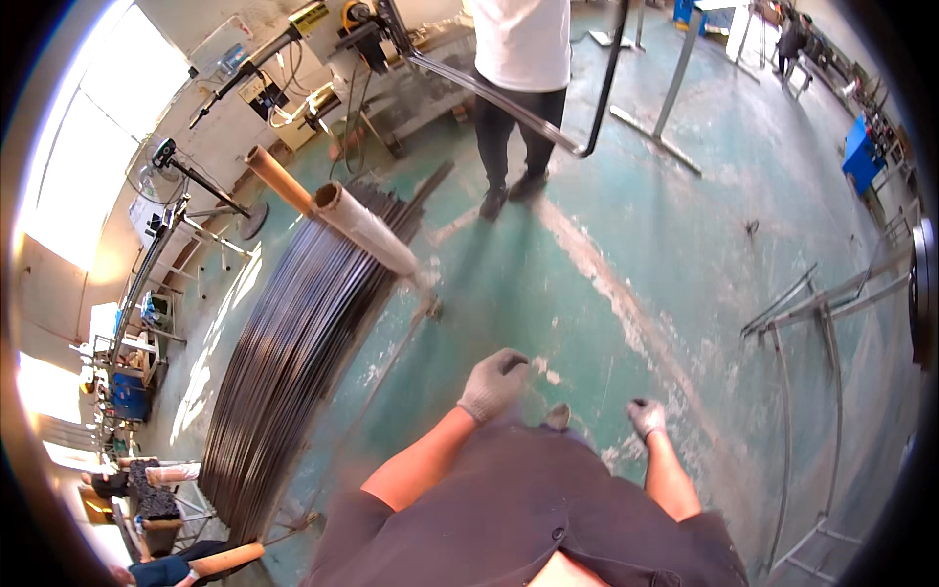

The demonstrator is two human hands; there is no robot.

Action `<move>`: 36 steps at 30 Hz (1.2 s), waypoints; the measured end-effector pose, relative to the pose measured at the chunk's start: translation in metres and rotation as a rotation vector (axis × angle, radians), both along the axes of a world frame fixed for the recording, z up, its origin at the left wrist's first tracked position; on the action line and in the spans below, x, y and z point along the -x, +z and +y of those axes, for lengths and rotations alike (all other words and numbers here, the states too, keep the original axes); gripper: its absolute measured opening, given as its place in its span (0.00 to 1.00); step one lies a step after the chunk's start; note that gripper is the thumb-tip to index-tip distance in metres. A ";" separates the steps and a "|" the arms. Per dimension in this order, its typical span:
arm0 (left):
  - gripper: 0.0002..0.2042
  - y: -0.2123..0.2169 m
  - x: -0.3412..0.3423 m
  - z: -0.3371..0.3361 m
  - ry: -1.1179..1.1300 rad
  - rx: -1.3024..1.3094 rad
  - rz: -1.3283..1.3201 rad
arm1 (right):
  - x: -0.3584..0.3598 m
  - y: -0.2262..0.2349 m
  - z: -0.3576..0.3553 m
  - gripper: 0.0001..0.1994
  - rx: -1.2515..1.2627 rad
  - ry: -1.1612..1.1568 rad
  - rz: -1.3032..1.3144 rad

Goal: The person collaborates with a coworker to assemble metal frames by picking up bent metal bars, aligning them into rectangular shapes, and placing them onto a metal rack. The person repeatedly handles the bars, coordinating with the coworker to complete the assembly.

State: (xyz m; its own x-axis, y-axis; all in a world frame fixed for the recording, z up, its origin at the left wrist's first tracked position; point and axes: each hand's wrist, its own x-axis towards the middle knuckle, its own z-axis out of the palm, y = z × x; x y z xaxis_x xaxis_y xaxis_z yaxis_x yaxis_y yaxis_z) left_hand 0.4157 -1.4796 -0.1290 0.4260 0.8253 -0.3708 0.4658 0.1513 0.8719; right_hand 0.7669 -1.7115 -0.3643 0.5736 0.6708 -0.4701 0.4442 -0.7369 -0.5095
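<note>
My left hand (pixel 494 383), in a grey work glove, hangs in front of my body with its fingers curled in and nothing in them. My right hand (pixel 646 418), gloved in a paler grey, is held lower right with closed fingers and no object showing. Both hands are apart from everything around them, over the green floor (pixel 577 323). Nearest my left hand lies a long stack of thin dark metal bars (pixel 293 362). A pale cardboard tube (pixel 367 230) and an orange-brown tube (pixel 279 179) rest across its far end.
Ahead stands a person in a white top (pixel 523 49), behind a bent metal tube frame (pixel 518 114). Metal racks (pixel 827 323) stand at right, a blue cabinet (pixel 861 155) farther off. Machines (pixel 293 108) line the far left wall. Another person's hand area at lower left is unclear.
</note>
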 end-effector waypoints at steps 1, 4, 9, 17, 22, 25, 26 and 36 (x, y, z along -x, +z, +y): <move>0.12 -0.010 0.013 -0.017 0.056 0.045 -0.008 | 0.004 0.012 -0.003 0.20 0.004 -0.039 0.031; 0.12 0.001 0.039 -0.054 0.112 0.109 0.017 | 0.004 0.063 0.003 0.21 -0.021 -0.205 0.132; 0.11 -0.040 0.070 -0.073 0.060 -0.034 0.039 | 0.015 0.054 -0.056 0.21 -0.055 -0.306 0.064; 0.12 -0.042 0.093 -0.093 -0.058 0.087 -0.128 | 0.111 0.067 -0.174 0.20 0.001 -0.459 0.031; 0.11 -0.069 0.112 -0.133 -0.161 0.137 -0.050 | 0.169 0.076 -0.247 0.20 0.008 -0.569 0.035; 0.11 -0.068 0.118 -0.161 -0.207 0.178 -0.042 | 0.180 0.076 -0.280 0.21 0.037 -0.654 0.039; 0.11 -0.068 0.117 -0.165 -0.215 0.187 -0.054 | 0.181 0.075 -0.288 0.21 0.039 -0.691 0.043; 0.10 -0.042 0.074 -0.164 -0.186 0.122 -0.133 | 0.109 0.083 -0.321 0.21 -0.193 -0.792 -0.085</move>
